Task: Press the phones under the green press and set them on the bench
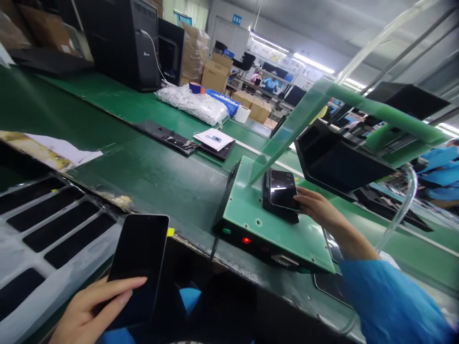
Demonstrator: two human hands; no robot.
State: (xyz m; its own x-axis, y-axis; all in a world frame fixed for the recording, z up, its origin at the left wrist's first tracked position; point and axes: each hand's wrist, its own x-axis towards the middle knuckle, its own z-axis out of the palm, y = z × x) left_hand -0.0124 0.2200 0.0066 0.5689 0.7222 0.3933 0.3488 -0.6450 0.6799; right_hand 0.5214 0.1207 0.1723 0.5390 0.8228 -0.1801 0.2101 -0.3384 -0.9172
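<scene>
My left hand grips a black phone-sized panel by its lower end, held upright near the table's front edge. My right hand reaches forward and its fingers rest on the right edge of a second glossy black panel. That panel lies in a black cradle on top of a green fixture box with a lit red lamp. A clear green cover stands tilted up above the fixture.
A white tray with several slots holding dark panels sits at the lower left. On the green conveyor lie black parts and a white sheet. A computer tower, bagged parts, cardboard boxes and co-workers in blue are farther back.
</scene>
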